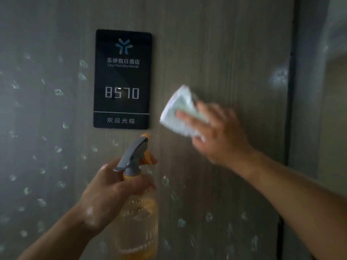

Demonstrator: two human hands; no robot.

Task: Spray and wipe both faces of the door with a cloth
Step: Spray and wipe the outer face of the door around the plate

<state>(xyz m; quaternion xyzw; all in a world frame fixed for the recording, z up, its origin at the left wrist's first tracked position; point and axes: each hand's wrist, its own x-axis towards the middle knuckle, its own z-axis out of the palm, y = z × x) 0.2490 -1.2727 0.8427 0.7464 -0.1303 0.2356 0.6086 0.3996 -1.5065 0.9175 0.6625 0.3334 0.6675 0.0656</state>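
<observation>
Grey-brown grained door (216, 53), black sign (123, 79) with white digits, amber bottle (139, 222), white cloth (178, 113).

Spray drops speckle the grey-brown door (216, 53). A folded white cloth (180, 111) lies against it; a yellow spray bottle (139, 212) is upright just before it.

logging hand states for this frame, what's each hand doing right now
The left hand grips the spray bottle at its neck.
The right hand holds the cloth against the door; it is blurred.
</observation>
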